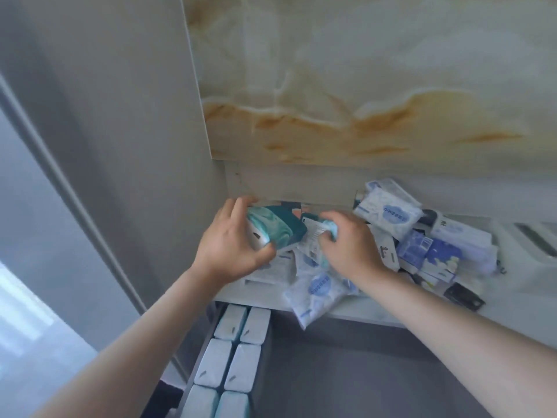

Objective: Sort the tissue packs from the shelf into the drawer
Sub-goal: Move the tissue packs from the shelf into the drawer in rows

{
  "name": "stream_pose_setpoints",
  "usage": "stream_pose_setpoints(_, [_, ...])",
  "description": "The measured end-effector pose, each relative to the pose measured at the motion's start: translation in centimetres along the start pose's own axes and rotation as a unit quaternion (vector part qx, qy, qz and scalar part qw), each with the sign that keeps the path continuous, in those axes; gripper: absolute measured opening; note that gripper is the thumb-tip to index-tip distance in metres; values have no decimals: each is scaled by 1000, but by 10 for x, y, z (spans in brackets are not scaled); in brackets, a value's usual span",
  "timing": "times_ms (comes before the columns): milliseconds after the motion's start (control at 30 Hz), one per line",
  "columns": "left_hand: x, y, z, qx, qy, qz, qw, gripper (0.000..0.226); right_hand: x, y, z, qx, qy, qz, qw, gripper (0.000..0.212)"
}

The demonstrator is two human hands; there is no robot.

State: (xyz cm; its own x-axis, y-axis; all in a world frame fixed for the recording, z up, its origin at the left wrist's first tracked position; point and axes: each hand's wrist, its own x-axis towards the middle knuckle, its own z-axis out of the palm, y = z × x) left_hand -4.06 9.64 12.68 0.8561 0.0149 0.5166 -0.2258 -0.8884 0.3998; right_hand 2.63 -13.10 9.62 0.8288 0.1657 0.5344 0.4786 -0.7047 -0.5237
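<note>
At shelf (518,309), teal pack (272,229) in L grip (232,245)

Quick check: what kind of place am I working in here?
Probably a home storage alcove or cabinet: marble-pattern back panel, a white shelf heaped with tissue packs, and an open drawer below holding more in neat rows.

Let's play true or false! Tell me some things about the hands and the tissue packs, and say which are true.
1. The left hand grips a teal pack. True.
2. The drawer has no packs in it. False: white packs sit there in two rows.
3. The right hand is flat and empty. False: it grips a small pack.
4. Blue-and-white packs lie piled on the shelf. True.
</note>
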Motion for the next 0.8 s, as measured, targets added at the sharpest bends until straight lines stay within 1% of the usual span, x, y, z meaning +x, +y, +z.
stream_pose_setpoints(100, [-26, 4, -13, -80, -44, -15, 996, 77, -34, -1, -29, 20, -26, 40, 999, 30])
stream_pose_setpoints(167, [-36, 10, -20, -111, -85, -31, 990, 74, -56, 2, -46, 35, -78, 71, 994, 23])
stream_pose_setpoints(233, [-43, 13, -23, -121, -153, -41, 980, 71, -75, 8, -59, 53, -176, 93, 978, 22])
stream_pose_setpoints(300, [-49, 14, -23, -120, -239, -54, 962, 72, -86, 11, -66, 62, -282, 97, 952, 22])
stream_pose_setpoints(333, [-52, 16, -21, -116, -279, -64, 951, 73, -90, 12, -66, 54, -325, 92, 940, 21])
stream_pose_setpoints(400, [-60, 21, -13, -105, -345, -73, 930, 73, -99, 13, -55, 43, -381, 90, 919, 19])
stream_pose_setpoints(533, [-79, 35, 20, -48, -445, -50, 893, 78, -120, 33, -20, 2, -432, 126, 893, 16])
stream_pose_setpoints(633, [-106, 37, 57, -2, -508, -29, 861, 88, -133, 45, 0, -40, -453, 109, 884, 25])
stream_pose_setpoints(700, [-123, 35, 78, 40, -531, 7, 846, 96, -140, 52, 11, -56, -456, 92, 883, 32])
stream_pose_setpoints(800, [-142, 25, 100, 82, -543, 58, 833, 96, -149, 62, 29, -62, -449, 97, 886, 37])
